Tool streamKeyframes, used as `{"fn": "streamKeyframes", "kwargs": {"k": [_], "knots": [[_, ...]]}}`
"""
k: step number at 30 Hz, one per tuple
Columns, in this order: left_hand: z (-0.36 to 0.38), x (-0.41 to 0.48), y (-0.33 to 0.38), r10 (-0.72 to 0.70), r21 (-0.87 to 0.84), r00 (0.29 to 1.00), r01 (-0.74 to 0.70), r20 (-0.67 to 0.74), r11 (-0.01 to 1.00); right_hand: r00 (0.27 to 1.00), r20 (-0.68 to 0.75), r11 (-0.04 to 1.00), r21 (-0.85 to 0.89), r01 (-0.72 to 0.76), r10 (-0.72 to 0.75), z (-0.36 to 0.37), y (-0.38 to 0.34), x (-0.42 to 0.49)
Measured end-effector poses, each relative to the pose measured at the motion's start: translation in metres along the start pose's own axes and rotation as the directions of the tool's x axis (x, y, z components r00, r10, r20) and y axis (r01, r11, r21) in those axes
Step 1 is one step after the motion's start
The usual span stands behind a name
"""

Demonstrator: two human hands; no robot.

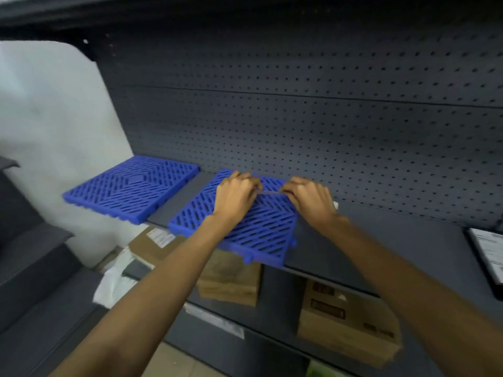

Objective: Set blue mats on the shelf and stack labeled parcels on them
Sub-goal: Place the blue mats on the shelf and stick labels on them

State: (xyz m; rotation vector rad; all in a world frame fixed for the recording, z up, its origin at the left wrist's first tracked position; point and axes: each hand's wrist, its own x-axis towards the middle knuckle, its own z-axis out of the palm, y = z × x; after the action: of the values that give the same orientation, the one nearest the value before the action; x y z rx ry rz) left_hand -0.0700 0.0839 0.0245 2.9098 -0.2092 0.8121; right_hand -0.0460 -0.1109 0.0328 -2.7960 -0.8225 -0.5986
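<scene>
The left mat (133, 186) and the near mat (245, 221) are bright blue, cut through with diagonal slots set in a diamond pattern. The shelf (381, 240) is dark grey, and the back panel (299, 104) is the same grey, dotted with rows of small holes. The wall (49, 118) on the left is pale white. Below, the boxes (345, 330) are brown cardboard; one on the left bears a white label (160, 236).

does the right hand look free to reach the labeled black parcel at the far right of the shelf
Probably yes. The shelf between the right hand and the black parcel is bare, so nothing blocks a sideways reach. But that hand is curled on the near blue mat with the left hand and must let go first.
</scene>
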Motion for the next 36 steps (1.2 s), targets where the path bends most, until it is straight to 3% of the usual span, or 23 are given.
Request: {"fn": "streamKeyframes", "kwargs": {"k": [5, 12, 26, 36], "knots": [[-0.034, -0.045, -0.065, -0.133, 0.03, 0.99, 0.134, -0.046, 0.991, 0.986, -0.013, 0.986, -0.004, 0.169, -0.169, 0.008, -0.075, 0.022], [-0.071, -0.079, -0.169, -0.229, 0.061, 0.97, 0.234, -0.079, 0.97, 0.952, -0.109, 0.958, -0.02, 0.286, -0.286, 0.033, -0.181, 0.064], [-0.088, -0.101, -0.379, -0.195, 0.058, 0.981, 0.195, -0.014, 0.979, 0.964, -0.069, 0.965, 0.037, 0.26, -0.257, 0.111, -0.355, 0.157], [-0.057, -0.116, -0.445, -0.237, 0.012, 0.971, 0.237, 0.017, 0.971, 0.97, 0.011, 0.97, -0.019, 0.244, -0.243, 0.157, -0.395, 0.179]]}}
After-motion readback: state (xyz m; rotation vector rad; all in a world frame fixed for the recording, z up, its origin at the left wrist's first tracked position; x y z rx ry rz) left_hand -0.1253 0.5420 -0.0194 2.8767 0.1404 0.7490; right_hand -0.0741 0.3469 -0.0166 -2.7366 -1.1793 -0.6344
